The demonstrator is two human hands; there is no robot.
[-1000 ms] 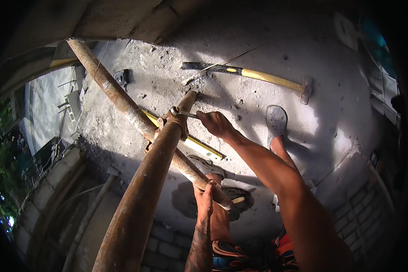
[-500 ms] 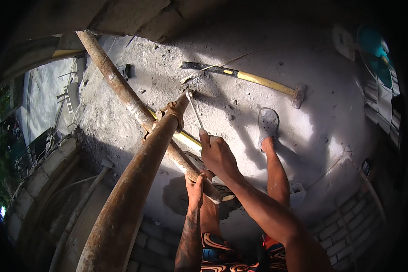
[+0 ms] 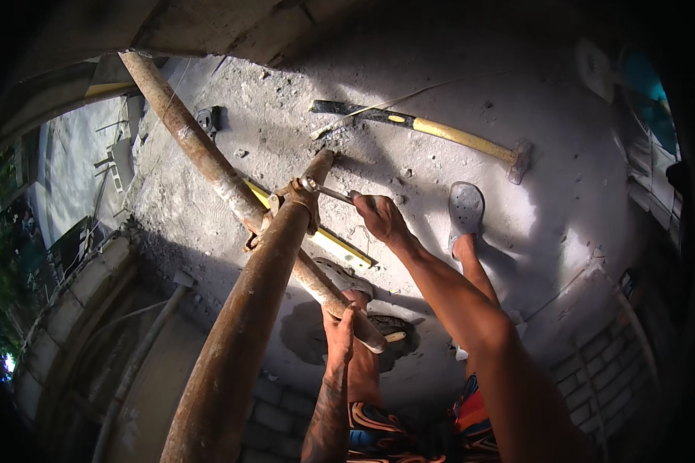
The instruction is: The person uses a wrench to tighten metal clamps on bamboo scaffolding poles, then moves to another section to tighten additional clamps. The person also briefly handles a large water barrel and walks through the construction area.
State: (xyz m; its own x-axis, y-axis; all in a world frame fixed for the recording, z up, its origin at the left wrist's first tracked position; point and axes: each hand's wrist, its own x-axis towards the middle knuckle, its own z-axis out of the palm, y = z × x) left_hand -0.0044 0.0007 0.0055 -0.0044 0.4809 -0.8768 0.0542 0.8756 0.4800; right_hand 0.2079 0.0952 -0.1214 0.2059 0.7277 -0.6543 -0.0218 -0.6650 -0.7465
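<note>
My left hand is wrapped round the near end of a rusty diagonal pipe. A thicker rusty pipe crosses above it, its foot near the ground. Where the two pipes cross, a rusty scaffold clamp joins them. In my right hand, closed round its handle, is a metal wrench. The wrench's head is at the clamp's right side; whether it sits on a nut I cannot tell.
On the rubble-strewn ground lie a sledgehammer with a yellow and black handle, a yellow spirit level under the pipes, and a tape measure. A teal fan stands far right. Block walls edge the space.
My right hand has moved up and right, and the wrench has swung from steep to nearly level, its head now lower, at the clamp. The left hand keeps its hold on the pipe.
</note>
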